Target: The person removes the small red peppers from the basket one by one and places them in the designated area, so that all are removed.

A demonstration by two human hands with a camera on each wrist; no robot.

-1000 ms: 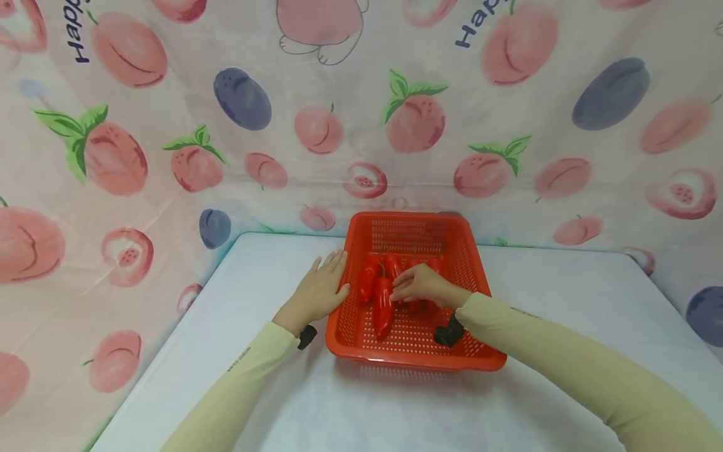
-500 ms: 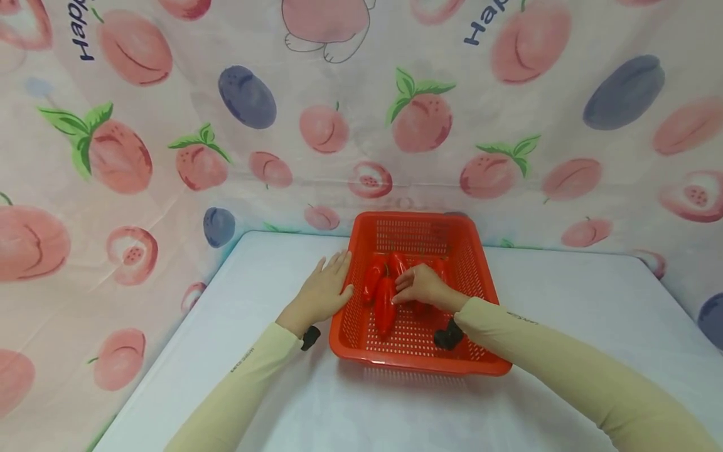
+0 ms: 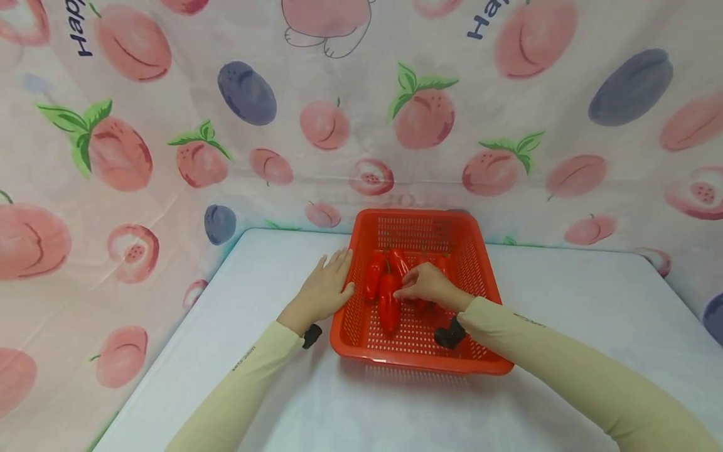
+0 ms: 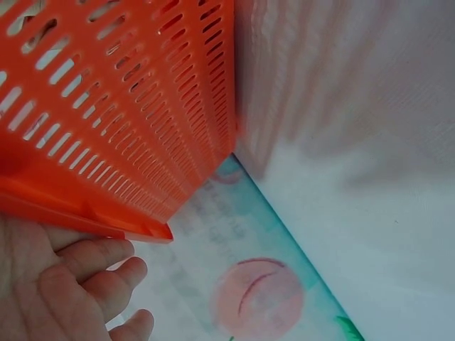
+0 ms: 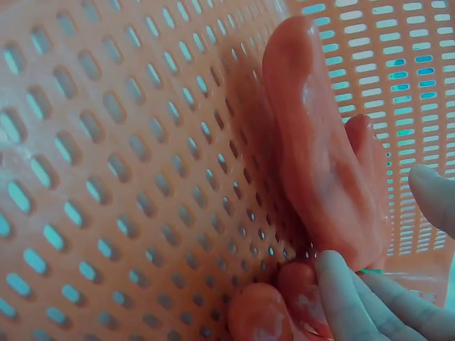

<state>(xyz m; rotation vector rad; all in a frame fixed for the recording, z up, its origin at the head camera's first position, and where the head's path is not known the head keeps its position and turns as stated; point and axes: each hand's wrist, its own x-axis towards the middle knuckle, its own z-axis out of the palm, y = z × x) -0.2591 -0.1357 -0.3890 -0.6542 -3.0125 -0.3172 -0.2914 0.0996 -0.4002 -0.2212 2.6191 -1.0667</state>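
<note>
A red perforated plastic basket (image 3: 420, 361) stands on the white table with several glossy red peppers inside. My left hand (image 3: 323, 289) rests on the basket's left rim, fingers extended; in the left wrist view its fingers (image 4: 96, 259) lie along the outside below the rim. Inside the basket, my right hand (image 3: 429, 285) touches the frontmost pepper (image 3: 388, 307). In the right wrist view a large pepper (image 5: 320, 156) lies beside the straight fingertips (image 5: 338, 273), and the thumb (image 5: 434, 199) is apart from it. The right hand and wrist partly cover the peppers on the right.
A second long pepper (image 3: 374, 273) lies at the basket's left side. The white table (image 3: 582, 301) extends on both sides and in front. Behind it hangs a fruit-printed cloth (image 3: 350, 75). A small black device (image 3: 450, 333) is strapped under the right wrist.
The frontmost pepper has shifted slightly back and right inside the basket, with my right fingers at it. The whole view has drifted a little; my left hand stays on the rim.
</note>
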